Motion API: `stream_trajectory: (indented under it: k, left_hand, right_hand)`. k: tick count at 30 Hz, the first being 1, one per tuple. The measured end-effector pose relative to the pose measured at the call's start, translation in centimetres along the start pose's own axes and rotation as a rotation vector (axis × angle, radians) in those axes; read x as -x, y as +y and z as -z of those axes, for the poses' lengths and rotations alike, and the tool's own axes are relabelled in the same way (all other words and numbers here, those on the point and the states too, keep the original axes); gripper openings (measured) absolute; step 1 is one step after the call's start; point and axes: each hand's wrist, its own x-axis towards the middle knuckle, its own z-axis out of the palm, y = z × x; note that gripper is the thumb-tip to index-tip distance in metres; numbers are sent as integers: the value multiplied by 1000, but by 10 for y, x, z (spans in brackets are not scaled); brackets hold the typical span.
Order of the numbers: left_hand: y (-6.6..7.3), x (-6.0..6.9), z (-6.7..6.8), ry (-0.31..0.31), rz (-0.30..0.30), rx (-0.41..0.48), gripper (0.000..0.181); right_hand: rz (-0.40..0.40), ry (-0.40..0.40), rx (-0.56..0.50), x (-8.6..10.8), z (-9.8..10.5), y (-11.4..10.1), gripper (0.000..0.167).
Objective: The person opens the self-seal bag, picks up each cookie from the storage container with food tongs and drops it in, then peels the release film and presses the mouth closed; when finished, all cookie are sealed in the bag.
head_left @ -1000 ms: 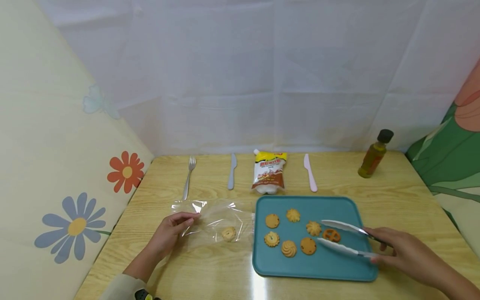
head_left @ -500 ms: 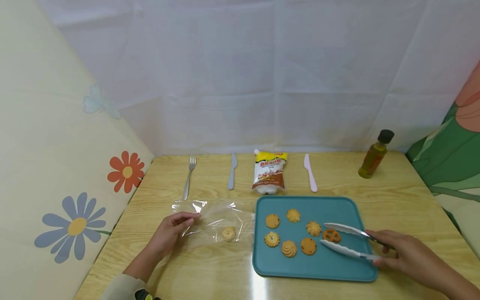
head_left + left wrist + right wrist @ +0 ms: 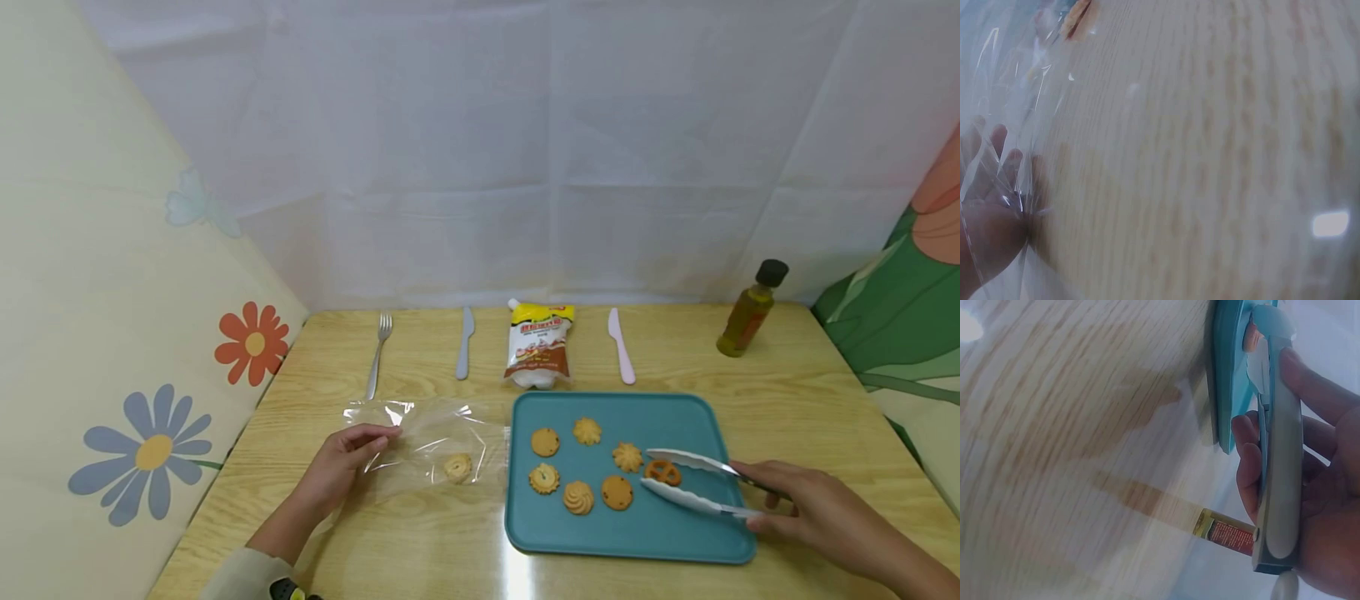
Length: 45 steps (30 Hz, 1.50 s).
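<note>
My left hand [image 3: 341, 467] holds the open end of a clear plastic bag [image 3: 420, 442] between thumb and fingers. One round cookie [image 3: 457, 467] lies inside the bag. In the left wrist view the fingers [image 3: 999, 140] show through the film. Metal tongs [image 3: 1285, 450] with whitish tips are gripped in my right hand [image 3: 806, 508]. Over the teal tray [image 3: 622, 537], the spread tong tips stand on either side of a pretzel-shaped cookie [image 3: 663, 472]. Whether they touch it I cannot tell. Several other cookies lie left of it, the nearest a flower-shaped cookie [image 3: 627, 457].
Along the back lie a fork [image 3: 378, 354], a grey-blue knife [image 3: 464, 343], a squeeze pouch [image 3: 537, 346] and a pink knife [image 3: 621, 346]. An oil bottle [image 3: 746, 317] stands at the back right. A white cloth [image 3: 450, 167] hangs behind the table.
Compared with a second ago, the tongs have shifted slightly right and toward me, their tips now nearer the pretzel-shaped cookie. My left hand and the bag stay put.
</note>
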Motion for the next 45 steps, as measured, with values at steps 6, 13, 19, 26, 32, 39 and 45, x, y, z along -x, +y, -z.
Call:
stream_trajectory:
  k: [6, 13, 19, 26, 32, 39, 45]
  left_hand:
    - [0, -1, 0, 7, 5, 0, 24]
    - [1, 0, 0, -6, 1, 8, 28]
    - [2, -1, 0, 1, 18, 6, 30]
    - [2, 0, 0, -6, 21, 8, 34]
    - [2, 0, 0, -3, 32, 9, 33]
    - [1, 0, 0, 2, 37, 7, 29]
    - [2, 1, -1, 2, 23, 17, 30]
  right_hand:
    - [36, 3, -27, -1, 2, -2, 74]
    - [64, 6, -20, -5, 6, -4, 75]
    - [94, 24, -31, -6, 8, -7, 74]
    - [145, 71, -37, -9, 9, -11, 72]
    - [178, 96, -33, -16, 11, -18, 70]
    - [207, 84, -64, -29, 13, -32, 68]
    - [234, 90, -46, -41, 12, -41, 67]
